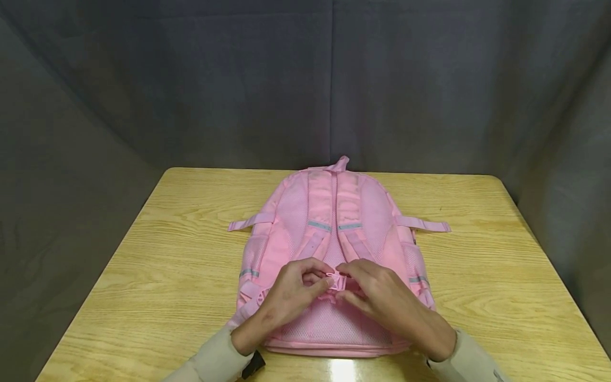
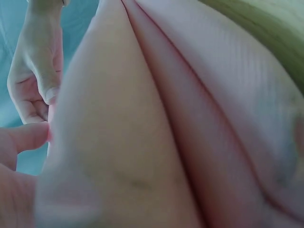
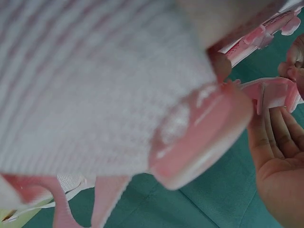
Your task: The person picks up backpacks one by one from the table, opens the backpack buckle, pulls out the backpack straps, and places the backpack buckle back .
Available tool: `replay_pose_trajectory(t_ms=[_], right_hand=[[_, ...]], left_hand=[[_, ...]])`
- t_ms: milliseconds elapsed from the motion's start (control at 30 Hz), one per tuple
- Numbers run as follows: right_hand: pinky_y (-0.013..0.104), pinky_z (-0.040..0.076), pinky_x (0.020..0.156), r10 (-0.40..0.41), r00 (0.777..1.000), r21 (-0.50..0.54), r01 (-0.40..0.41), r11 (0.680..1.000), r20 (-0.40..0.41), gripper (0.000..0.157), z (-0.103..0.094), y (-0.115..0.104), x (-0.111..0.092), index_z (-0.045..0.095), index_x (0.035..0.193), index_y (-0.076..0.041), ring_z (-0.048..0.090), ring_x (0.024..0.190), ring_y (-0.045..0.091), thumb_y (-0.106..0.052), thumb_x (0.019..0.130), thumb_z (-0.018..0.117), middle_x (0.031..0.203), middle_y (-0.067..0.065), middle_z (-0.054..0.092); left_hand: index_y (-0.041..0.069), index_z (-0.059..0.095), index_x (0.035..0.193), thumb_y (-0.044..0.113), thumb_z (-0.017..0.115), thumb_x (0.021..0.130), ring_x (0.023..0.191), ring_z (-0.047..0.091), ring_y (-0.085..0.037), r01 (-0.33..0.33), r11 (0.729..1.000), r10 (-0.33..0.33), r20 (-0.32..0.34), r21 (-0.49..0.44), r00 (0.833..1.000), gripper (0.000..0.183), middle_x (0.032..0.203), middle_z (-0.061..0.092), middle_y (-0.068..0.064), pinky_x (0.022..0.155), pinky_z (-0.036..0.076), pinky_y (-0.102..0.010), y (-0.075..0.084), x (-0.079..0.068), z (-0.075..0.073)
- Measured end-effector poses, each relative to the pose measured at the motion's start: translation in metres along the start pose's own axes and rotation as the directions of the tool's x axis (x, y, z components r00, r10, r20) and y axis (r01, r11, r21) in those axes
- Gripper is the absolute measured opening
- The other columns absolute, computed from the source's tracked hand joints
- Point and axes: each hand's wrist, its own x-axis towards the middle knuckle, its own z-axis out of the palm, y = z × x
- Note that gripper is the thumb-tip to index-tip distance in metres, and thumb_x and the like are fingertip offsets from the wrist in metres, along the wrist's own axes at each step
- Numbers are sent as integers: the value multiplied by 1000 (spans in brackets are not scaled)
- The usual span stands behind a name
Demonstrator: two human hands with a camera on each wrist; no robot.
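A pink backpack (image 1: 298, 249) lies on the table, its shoulder straps (image 1: 321, 196) facing up. Over its lower middle, my left hand (image 1: 300, 286) pinches a pink plastic buckle (image 1: 339, 281) between thumb and fingers. From the other side my right hand (image 1: 382, 289) holds the same buckle, with its thumb below and fingers above. Whether the buckle's halves are joined I cannot tell. Close, blurred pink fabric (image 2: 118, 118) fills much of the left wrist view. In the right wrist view, pale mesh (image 3: 85, 85) hides part of the hands' work.
The wooden table (image 1: 167, 254) extends on both sides of the backpack. Side straps (image 1: 425, 224) stick out from the bag left and right, and a top loop (image 1: 341, 163) stands at its far end. A dark curtain (image 1: 238, 90) hangs behind the table.
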Motion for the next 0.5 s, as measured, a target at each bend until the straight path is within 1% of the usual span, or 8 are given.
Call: replay_pose_trajectory(t_ms=[133,233,333,400,500], right_hand=[[28,57,75,26,1000,49,-27,998,5,41,-3,0,0,67,111,-6,65,87,10,-29,80,82,103,3,69],[26,55,73,55,998,127,-57,990,14,37,-6,0,0,67,110,-6,62,83,6,-26,82,81,102,0,69],[24,55,72,74,997,191,-77,979,23,24,-8,1,0,67,106,-7,61,82,3,-17,87,76,98,-3,69],[23,55,70,80,996,220,-87,972,38,15,-10,2,0,67,103,-7,60,81,2,-8,89,71,96,-4,69],[22,56,70,111,990,276,-131,952,88,15,-13,3,1,67,101,-8,62,81,2,1,89,67,95,-5,69]], left_hand=[[3,70,100,7,70,90,72,65,-11,14,1000,-14,-5,-14,1000,11,81,69,-2,61,48,-17,0,-1,0],[3,70,99,7,70,89,70,63,-9,17,1000,-17,-14,-9,1000,11,79,69,-1,61,47,-17,0,-1,0],[3,70,99,7,70,88,69,61,-6,17,1000,-17,-16,-2,1000,11,79,69,-2,61,46,-17,0,-2,0],[3,70,99,7,70,88,69,61,-6,17,1000,-17,-12,-5,1000,12,79,69,-3,61,46,-17,0,-2,0],[1,70,100,7,70,88,71,63,-11,18,1000,-18,-3,-24,1000,13,81,70,-5,61,47,-17,0,-2,1]])
